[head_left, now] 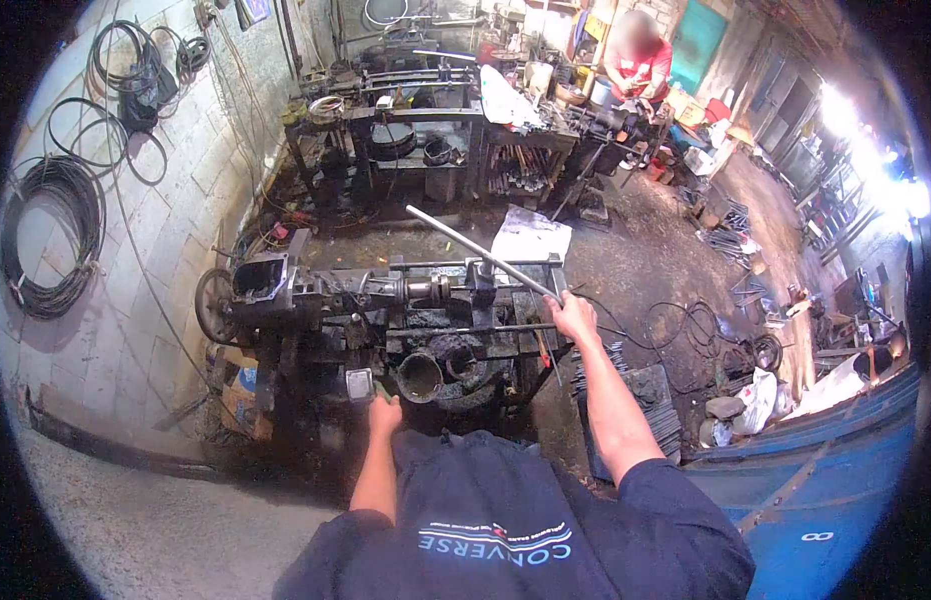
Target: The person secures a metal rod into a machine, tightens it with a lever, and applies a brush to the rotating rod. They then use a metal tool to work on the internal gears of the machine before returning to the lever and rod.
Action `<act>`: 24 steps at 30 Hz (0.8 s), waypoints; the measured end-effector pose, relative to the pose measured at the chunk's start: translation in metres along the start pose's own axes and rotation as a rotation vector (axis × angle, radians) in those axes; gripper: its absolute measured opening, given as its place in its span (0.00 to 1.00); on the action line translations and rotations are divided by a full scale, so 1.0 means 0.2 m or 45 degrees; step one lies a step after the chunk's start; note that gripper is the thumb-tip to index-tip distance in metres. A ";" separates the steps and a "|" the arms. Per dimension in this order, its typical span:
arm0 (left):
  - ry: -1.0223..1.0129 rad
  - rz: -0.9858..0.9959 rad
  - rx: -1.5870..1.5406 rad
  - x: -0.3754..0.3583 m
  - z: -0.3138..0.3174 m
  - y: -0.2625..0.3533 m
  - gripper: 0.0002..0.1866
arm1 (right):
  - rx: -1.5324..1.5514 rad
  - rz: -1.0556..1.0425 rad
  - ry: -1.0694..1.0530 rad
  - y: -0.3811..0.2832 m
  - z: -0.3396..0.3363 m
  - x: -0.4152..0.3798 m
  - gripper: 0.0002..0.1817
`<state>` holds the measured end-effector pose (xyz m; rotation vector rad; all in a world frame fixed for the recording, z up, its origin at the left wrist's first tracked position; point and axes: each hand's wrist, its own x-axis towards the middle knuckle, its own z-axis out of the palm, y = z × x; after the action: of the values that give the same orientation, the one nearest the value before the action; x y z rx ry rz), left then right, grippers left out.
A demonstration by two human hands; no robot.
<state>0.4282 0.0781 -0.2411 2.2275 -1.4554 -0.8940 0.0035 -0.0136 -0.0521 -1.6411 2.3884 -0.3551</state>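
My right hand (pixel 575 318) is closed around the lower end of a long, pale metal rod (pixel 455 235). The rod slants up and to the left above the machine. Below it stands a dark, greasy machine (pixel 385 290) with a handwheel (pixel 216 306) at its left end and two long horizontal bars. Near the machine's front edge, my left hand (pixel 384 414) has its fingers curled in, with something small and greenish at them that I cannot make out. Just beyond that hand is a small square light-grey piece (pixel 359 384), and a round metal pot (pixel 420 377) sits to its right.
A co-worker in a red shirt (pixel 640 70) is at another bench at the back right. Dark rods (pixel 660 410) are stacked beside my right arm. Cables (pixel 690 325) lie on the floor. Coiled wire (pixel 50 240) hangs on the left wall.
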 end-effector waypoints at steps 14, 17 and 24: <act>-0.030 -0.027 0.021 -0.01 -0.02 0.03 0.26 | -0.002 0.008 -0.048 -0.04 -0.04 -0.03 0.31; -0.051 -0.035 0.024 0.01 0.00 0.00 0.26 | -0.005 0.010 -0.067 -0.04 -0.05 -0.04 0.32; -0.012 0.062 0.032 0.01 0.00 -0.01 0.27 | -0.030 -0.012 -0.028 -0.01 0.00 0.00 0.33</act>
<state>0.4297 0.0772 -0.2434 2.1984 -1.5272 -0.8765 0.0052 -0.0140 -0.0515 -1.6578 2.3786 -0.3096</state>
